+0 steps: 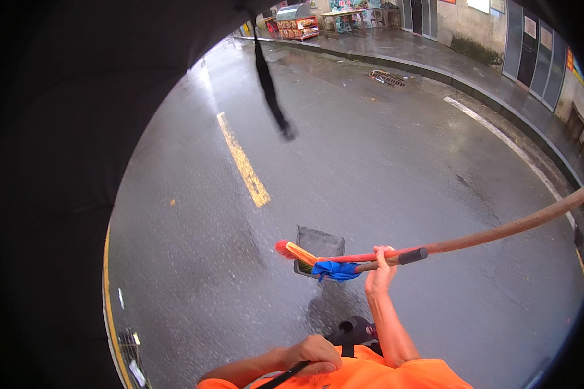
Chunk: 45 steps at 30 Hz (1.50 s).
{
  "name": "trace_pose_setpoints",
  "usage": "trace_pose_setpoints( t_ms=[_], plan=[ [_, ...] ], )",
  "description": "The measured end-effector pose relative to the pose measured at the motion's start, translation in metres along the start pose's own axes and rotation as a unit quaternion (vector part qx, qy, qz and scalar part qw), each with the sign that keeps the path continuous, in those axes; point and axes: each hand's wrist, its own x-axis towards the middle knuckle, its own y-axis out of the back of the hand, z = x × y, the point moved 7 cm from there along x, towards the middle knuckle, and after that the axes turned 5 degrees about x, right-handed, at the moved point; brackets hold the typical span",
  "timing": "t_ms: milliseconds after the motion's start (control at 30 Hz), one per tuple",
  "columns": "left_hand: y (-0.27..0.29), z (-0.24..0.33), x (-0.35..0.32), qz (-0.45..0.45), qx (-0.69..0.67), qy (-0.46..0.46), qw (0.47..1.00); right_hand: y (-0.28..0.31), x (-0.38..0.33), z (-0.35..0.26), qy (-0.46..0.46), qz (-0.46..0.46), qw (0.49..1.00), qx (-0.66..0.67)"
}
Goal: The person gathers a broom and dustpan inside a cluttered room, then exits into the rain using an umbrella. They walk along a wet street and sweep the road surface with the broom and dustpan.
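Observation:
Low at my chest, my left hand is closed in a fist around a thin black shaft, which looks like an umbrella's. Out in front, my right hand grips two handles together. One is the broom, with a long wooden handle, a red sleeve and an orange-and-red bristle head. The other belongs to a dark dustpan, whose handle ends in a black grip. A blue cloth is wrapped where the handles meet the pan. The broom head lies across the pan, and some green shows inside it.
Dark fabric, seemingly an umbrella canopy, hides the left side; a black strap dangles from it. Wet road carries a yellow dash. A kerb curves along the right, with a drain grate and a food stall beyond.

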Motion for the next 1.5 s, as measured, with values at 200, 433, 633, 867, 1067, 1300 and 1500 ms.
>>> trace_pose_setpoints(
  t_ms=[200, 433, 633, 867, 1067, 1300, 1500],
  plan=[
    [0.191, -0.068, 0.019, -0.023, 0.009, 0.031, 0.999, -0.120, 0.092, 0.138, -0.005, -0.046, 0.999, 0.017],
    [0.423, -0.106, 0.082, 0.044, 0.064, 0.060, 0.995, -0.276, 0.225, 0.276, -0.035, -0.072, 0.997, 0.016],
    [0.602, -0.131, 0.134, 0.073, 0.058, 0.011, 0.996, -0.368, 0.348, 0.390, -0.029, -0.070, 0.997, 0.007],
    [0.825, -0.201, 0.197, 0.053, 0.079, 0.032, 0.995, -0.510, 0.490, 0.534, -0.055, -0.103, 0.993, -0.009],
    [1.030, -0.227, 0.259, 0.050, 0.118, 0.086, 0.988, -0.628, 0.585, 0.630, -0.040, -0.104, 0.994, -0.022],
    [1.279, -0.272, 0.330, 0.043, 0.129, 0.064, 0.989, -0.757, 0.718, 0.800, -0.049, -0.148, 0.988, 0.000],
    [1.478, -0.306, 0.405, 0.053, 0.112, 0.037, 0.992, -0.894, 0.838, 0.941, -0.080, -0.146, 0.985, -0.041]
  ],
)
